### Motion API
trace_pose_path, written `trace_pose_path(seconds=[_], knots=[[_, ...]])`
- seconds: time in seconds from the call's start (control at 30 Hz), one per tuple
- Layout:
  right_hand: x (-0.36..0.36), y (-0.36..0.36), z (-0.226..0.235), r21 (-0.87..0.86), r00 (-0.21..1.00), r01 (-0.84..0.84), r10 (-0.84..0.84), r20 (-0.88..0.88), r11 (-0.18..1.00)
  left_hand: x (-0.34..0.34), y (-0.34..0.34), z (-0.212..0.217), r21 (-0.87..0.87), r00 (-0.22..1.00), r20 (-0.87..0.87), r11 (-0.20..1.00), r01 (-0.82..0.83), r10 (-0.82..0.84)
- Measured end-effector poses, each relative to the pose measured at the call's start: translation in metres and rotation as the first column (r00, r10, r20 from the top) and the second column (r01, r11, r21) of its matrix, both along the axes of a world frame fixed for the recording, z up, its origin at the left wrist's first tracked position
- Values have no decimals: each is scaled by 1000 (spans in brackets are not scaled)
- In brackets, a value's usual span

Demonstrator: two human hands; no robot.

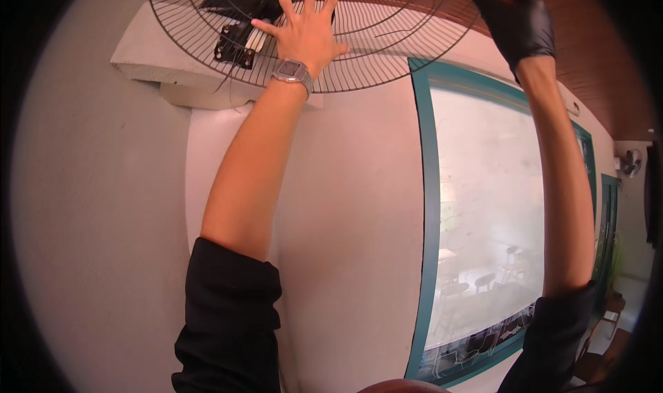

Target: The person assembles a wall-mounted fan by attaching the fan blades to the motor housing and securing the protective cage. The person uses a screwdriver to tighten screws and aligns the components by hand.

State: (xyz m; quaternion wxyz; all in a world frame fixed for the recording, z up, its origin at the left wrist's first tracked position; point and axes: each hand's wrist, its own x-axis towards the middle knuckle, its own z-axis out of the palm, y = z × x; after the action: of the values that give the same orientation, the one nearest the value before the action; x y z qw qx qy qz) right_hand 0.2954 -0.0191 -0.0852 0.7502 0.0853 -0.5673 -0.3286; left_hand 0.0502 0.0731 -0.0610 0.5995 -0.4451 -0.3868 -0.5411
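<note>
Overhead, a round black wire fan guard spans the top of the view, its upper part cut off. My bare left hand, with a grey digital watch at the wrist, is spread open against the guard's wires. Behind the wires, left of that hand, sits a black bracket with pale parts, partly hidden. My right hand wears a black glove and is raised by the guard's right rim. Its fingers are dark and run to the upper edge, so their grip does not show.
A pale concrete ledge juts from the wall behind the guard. To the right is a window with a teal frame, its pane reflecting chairs. A smaller wall fan hangs far right. Above is a reddish-brown ceiling.
</note>
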Motion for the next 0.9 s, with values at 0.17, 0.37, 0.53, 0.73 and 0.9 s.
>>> trace_pose_path(seconds=[0.17,0.37,0.53,0.73,0.9], knots=[[-13,-20,9,33,931,350,-344,-120,936,5,7,0,15,989,120,996,-90,88],[-19,-39,23,-19,810,546,-534,-244,837,11,8,6,72,988,104,990,-118,110],[-29,-36,29,-14,798,559,-543,-260,829,8,6,6,78,991,94,992,-100,92],[-41,-45,22,-59,805,519,-511,-302,853,8,6,6,52,987,81,988,-142,138],[-44,-47,30,-44,812,525,-516,-271,850,3,9,10,64,984,80,984,-165,160]])
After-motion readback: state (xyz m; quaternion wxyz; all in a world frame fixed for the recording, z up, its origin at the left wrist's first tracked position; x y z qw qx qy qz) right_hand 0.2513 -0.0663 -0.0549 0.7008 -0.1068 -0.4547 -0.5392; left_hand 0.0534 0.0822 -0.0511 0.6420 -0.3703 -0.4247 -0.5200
